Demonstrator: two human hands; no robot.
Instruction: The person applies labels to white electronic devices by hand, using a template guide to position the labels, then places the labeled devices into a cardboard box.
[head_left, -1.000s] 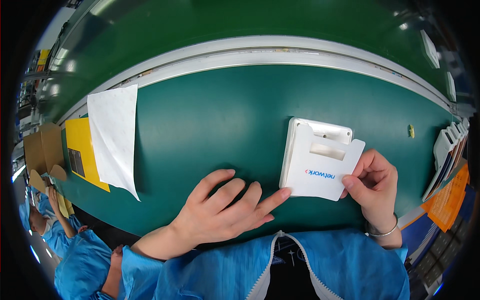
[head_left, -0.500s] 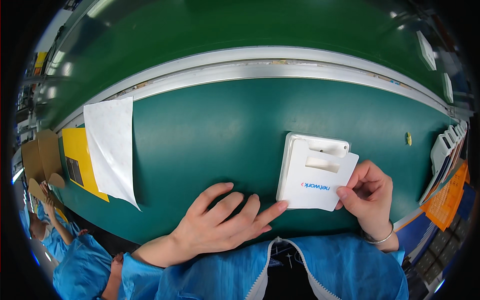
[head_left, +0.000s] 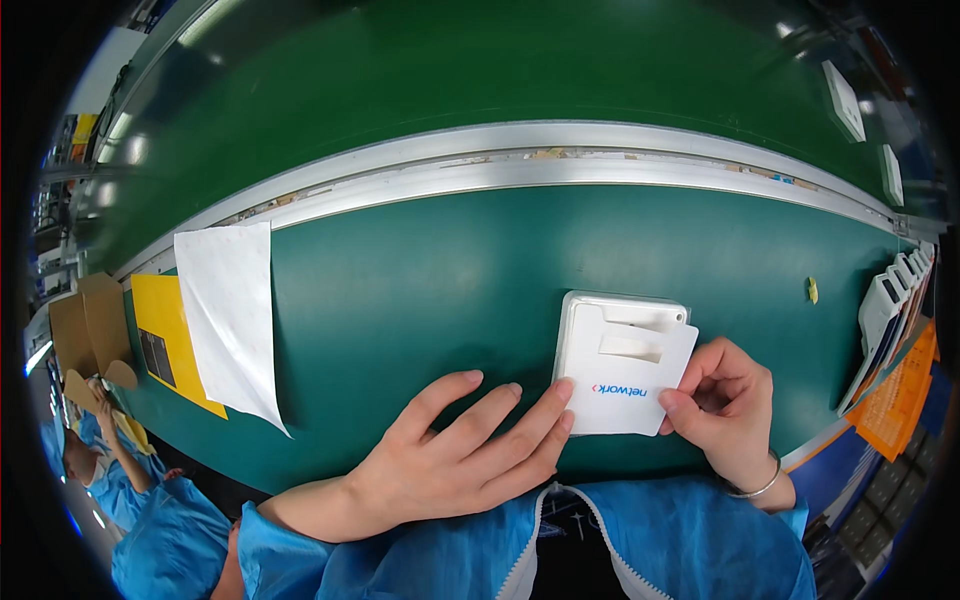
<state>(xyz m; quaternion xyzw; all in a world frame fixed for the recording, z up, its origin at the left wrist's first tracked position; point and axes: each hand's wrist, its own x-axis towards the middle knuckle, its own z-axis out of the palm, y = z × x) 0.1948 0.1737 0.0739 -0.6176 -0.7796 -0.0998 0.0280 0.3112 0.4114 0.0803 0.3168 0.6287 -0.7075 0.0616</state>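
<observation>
A flat white card (head_left: 625, 412) with a cut-out window and a small blue print lies over a shallow white plastic case (head_left: 650, 315). The case shows past the card's left and far edges, with a small round hole at its far right corner. My right hand (head_left: 725, 405) pinches the card's right edge between thumb and fingers. My left hand (head_left: 470, 450) is open, fingers spread; two of its fingertips touch the lower left edge of the card and case. How firmly the card sits on the case I cannot tell.
At left, a white sheet (head_left: 235, 320) overlaps a yellow sheet (head_left: 160, 330), beside a brown cardboard piece (head_left: 90, 320). Several white cases (head_left: 880, 315) stand at right by an orange sheet (head_left: 895, 410). A yellow scrap (head_left: 812, 290) lies nearby. Another person (head_left: 165, 520) sits at lower left.
My left fingertips have come up along the left edge, with a second finger now touching it. The card and case have shifted slightly left in the picture; the whole view has also moved.
</observation>
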